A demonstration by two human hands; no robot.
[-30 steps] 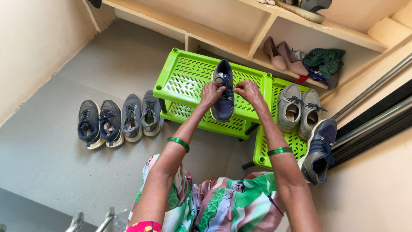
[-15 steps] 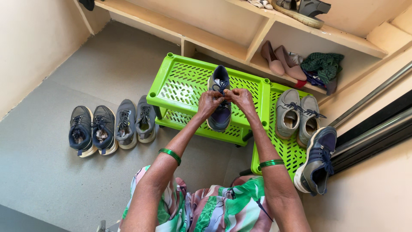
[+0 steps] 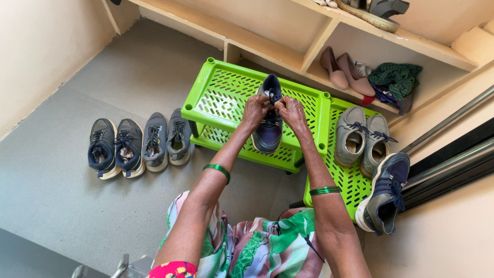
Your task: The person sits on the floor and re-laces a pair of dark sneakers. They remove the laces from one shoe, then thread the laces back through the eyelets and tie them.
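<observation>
Left hand: the left hand (image 3: 256,108) is closed in a pinch on the laces of the navy shoe (image 3: 268,123), over its tongue.
Right hand: the right hand (image 3: 291,109) pinches the same laces; its fingertips touch those of the left.
Navy shoe: it lies on the top shelf of the green plastic rack (image 3: 216,92), toe pointing toward the person.
Wrists: each one wears a green bangle (image 3: 216,168).
Second rack: the other green rack (image 3: 343,180) carries a grey pair (image 3: 361,138) and one dark blue sneaker (image 3: 385,193) at its edge.
Floor: four shoes (image 3: 139,144) stand in a row left of the rack.
Wooden shelf: pink flats (image 3: 343,72) lie beside a green cloth (image 3: 395,77).
</observation>
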